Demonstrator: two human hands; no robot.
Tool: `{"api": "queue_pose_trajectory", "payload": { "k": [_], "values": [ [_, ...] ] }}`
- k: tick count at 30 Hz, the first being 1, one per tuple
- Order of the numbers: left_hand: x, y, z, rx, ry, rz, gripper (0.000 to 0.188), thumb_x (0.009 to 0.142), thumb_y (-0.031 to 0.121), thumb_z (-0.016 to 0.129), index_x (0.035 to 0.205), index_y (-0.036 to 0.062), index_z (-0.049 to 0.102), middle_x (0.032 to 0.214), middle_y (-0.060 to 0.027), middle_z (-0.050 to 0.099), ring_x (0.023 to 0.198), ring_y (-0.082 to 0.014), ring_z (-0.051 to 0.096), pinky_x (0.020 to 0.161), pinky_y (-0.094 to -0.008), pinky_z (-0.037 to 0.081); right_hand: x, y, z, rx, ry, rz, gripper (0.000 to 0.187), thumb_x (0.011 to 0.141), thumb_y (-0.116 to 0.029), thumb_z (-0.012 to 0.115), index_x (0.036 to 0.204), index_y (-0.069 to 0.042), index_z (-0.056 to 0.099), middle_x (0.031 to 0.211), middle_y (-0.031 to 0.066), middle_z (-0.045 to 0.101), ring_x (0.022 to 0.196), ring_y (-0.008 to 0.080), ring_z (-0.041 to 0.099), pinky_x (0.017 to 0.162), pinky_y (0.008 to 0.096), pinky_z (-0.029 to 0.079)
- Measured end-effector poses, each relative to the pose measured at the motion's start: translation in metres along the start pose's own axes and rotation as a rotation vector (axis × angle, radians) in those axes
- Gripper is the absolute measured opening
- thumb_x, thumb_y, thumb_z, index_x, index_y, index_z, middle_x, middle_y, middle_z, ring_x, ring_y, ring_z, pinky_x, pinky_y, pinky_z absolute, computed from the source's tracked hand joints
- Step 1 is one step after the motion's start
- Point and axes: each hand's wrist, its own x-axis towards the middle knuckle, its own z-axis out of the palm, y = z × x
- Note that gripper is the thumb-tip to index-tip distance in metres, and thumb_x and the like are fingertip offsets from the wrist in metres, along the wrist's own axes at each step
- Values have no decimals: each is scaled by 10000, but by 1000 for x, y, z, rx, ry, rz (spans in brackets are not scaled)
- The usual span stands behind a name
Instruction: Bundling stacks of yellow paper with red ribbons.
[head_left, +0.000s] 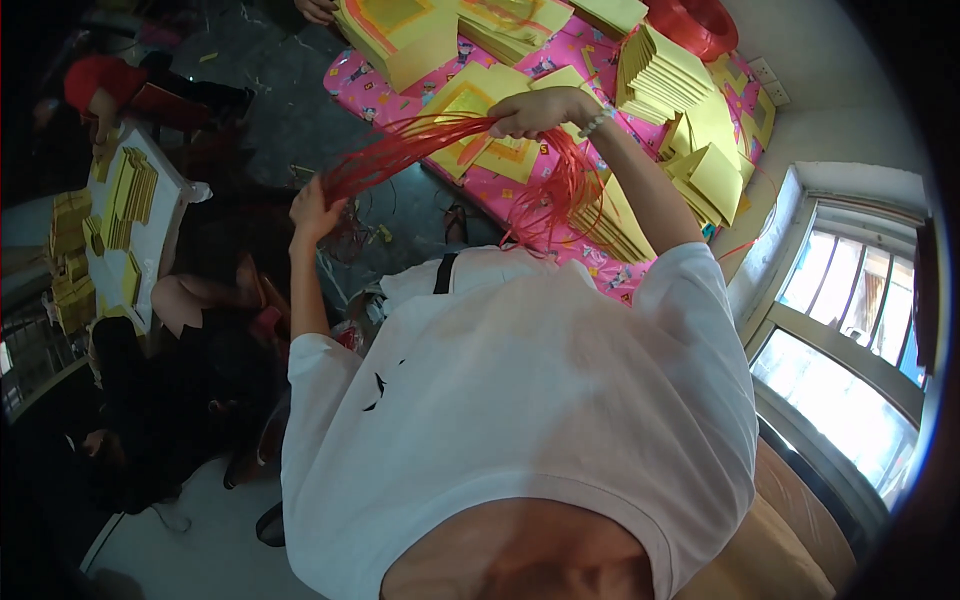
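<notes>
A long bundle of thin red plastic strings (415,147) stretches between my two hands. My left hand (317,208) grips its left end, away from the table's edge. My right hand (535,112), with a beaded bracelet at the wrist, is closed around the bundle above the table. Loose strands hang from the right hand in a tangle over the pink patterned tablecloth (490,197). Under and behind the right hand lie yellow paper sheets (470,105) with orange printed panels. A stack of yellow paper (612,220) sits just right of the dangling strands.
More yellow paper stacks (668,75) and a red ring-shaped roll (697,25) are on the table's far right. Another person's hand (318,10) touches a stack at the top. At left, people sit by a white table (155,215) with yellow bundles. A barred window (850,300) is at right.
</notes>
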Motion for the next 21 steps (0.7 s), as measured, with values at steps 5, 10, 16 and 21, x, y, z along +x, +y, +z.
{"api": "queue_pose_trajectory", "payload": {
  "k": [5, 10, 16, 21],
  "values": [
    [31, 167, -63, -389, 188, 616, 772, 675, 315, 686, 1267, 7, 298, 1115, -218, 491, 1060, -362, 459, 920, -432, 326, 24, -40, 18, -299, -9, -35, 346, 883, -307, 452, 996, 16, 504, 703, 47, 496, 585, 131, 455, 535, 273, 398],
    [41, 193, -50, -261, -71, 518, 446, 780, 193, 545, 1146, 6, 373, 846, -217, 569, 852, -374, 547, 756, -470, 408, 23, -47, 20, -221, -24, -97, 302, 883, -287, 450, 989, -10, 502, 700, 21, 481, 610, 115, 454, 561, 257, 401],
    [38, 152, -55, -163, -101, 383, 235, 822, 112, 440, 1038, 20, 426, 711, -227, 569, 700, -406, 556, 610, -499, 414, 2, -2, 1, -187, -73, -123, 346, 876, -299, 480, 1013, 19, 493, 737, 38, 507, 654, 120, 502, 635, 265, 413],
    [32, 91, -36, -343, 43, 258, 237, 831, 105, 449, 1064, 62, 453, 773, -225, 575, 766, -412, 544, 616, -484, 398, -28, 35, -18, -236, 2, -41, 321, 886, -290, 467, 970, 18, 500, 734, 39, 505, 669, 119, 498, 646, 266, 414]
  ]
}}
